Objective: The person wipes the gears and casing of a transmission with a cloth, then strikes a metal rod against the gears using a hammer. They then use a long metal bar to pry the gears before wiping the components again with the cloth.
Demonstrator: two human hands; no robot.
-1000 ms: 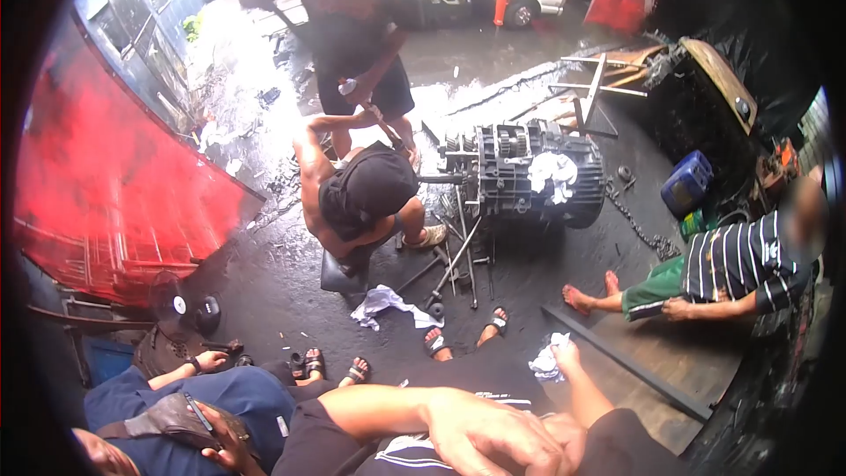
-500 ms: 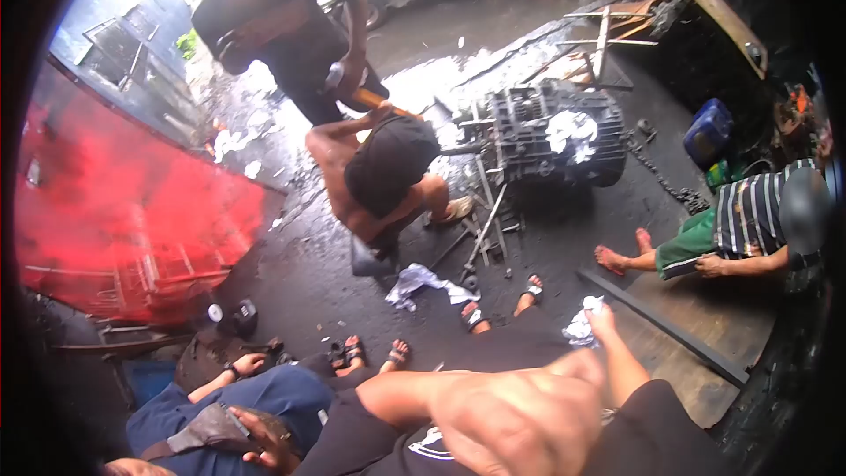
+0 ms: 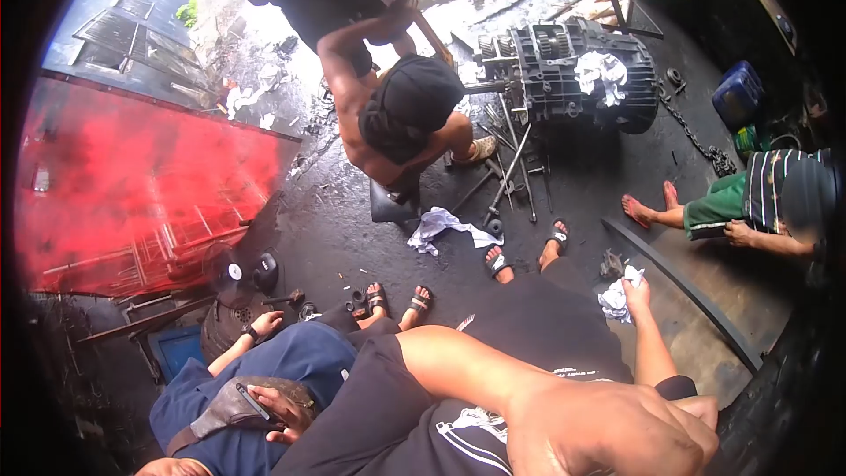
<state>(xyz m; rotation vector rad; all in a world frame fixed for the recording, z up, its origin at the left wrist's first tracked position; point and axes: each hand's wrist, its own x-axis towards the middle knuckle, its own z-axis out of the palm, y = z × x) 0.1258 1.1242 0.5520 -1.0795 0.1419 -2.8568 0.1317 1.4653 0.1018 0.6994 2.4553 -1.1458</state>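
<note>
My right hand (image 3: 636, 298) is closed around a crumpled white rag (image 3: 615, 303), held out over my right leg. My left arm crosses my body, and my left hand (image 3: 617, 432) is close to the camera beside my right upper arm. Its back shows, but the fingers are mostly hidden. Another white rag (image 3: 445, 229) lies on the dark floor beyond my sandalled feet. Farther off rests a large metal gearbox (image 3: 582, 75) with exposed gears and a white cloth (image 3: 602, 78) on its casing.
A person in a black cap (image 3: 410, 110) sits by the gearbox; another stands behind, gripping a long handle (image 3: 434, 40). One person with a phone (image 3: 254, 401) sits at left, another in green shorts (image 3: 716, 210) at right. Metal bars (image 3: 509, 172) and a chain (image 3: 696, 137) lie around.
The view has shifted, so the scene sits lower. My left hand has moved right towards my right arm. The standing person leans nearer the seated one. My right hand keeps the rag.
</note>
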